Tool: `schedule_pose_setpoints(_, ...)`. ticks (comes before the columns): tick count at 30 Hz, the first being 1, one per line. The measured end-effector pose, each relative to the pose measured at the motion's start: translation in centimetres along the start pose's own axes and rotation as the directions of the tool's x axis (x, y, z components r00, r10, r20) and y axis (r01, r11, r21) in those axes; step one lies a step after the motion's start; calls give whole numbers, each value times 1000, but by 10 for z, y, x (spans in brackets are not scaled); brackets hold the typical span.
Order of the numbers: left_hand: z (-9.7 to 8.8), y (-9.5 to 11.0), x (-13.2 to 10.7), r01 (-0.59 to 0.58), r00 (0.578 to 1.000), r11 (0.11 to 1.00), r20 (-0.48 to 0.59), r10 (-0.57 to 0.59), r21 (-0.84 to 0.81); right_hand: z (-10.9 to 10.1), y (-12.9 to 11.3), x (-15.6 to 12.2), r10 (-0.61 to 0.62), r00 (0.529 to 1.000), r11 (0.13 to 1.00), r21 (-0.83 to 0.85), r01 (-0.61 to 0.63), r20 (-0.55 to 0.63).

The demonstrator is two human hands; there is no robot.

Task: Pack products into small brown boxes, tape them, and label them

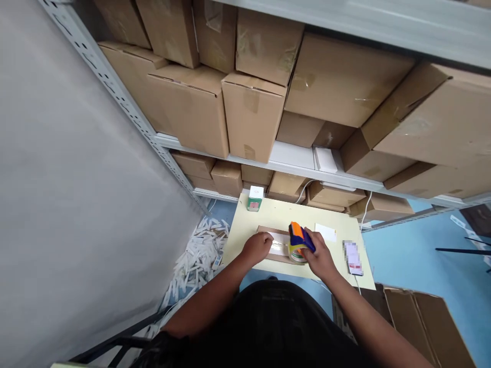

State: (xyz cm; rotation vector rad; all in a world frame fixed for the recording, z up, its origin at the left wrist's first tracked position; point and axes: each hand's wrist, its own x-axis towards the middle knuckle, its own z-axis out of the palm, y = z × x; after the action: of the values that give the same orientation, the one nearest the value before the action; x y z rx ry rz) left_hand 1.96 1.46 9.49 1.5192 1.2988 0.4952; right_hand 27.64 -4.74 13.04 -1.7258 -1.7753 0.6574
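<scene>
A flat brown cardboard parcel lies on a small pale yellow table. My left hand rests on the parcel's left end, fingers curled down against it. My right hand grips an orange and blue tape dispenser pressed onto the parcel's right part. A shiny strip of clear tape runs between the two hands.
A small white and green box stands at the table's far left corner. A white card and a phone lie on its right side. Shelves stacked with cardboard boxes rise behind. White paper strips litter the floor left; an open carton sits right.
</scene>
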Motion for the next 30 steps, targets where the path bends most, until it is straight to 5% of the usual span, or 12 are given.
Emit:
schedule_pose_setpoints(3,-13,0,3,240,967,870,186,-174,-431,17,-14,17,-93,995,993,-64,96,42)
schedule_pose_setpoints(7,-20,0,0,247,967,740,203,-151,-626,30,-19,23,-206,976,964,-157,214,69)
schedule_pose_setpoints(16,-3,-8,-4,159,980,773,2,-200,-614,32,-40,24,-240,957,917,-285,279,164)
schedule_pose_setpoints(30,-12,-37,-6,141,953,795,-138,-272,-590,9,-45,37,-234,910,859,-366,359,342)
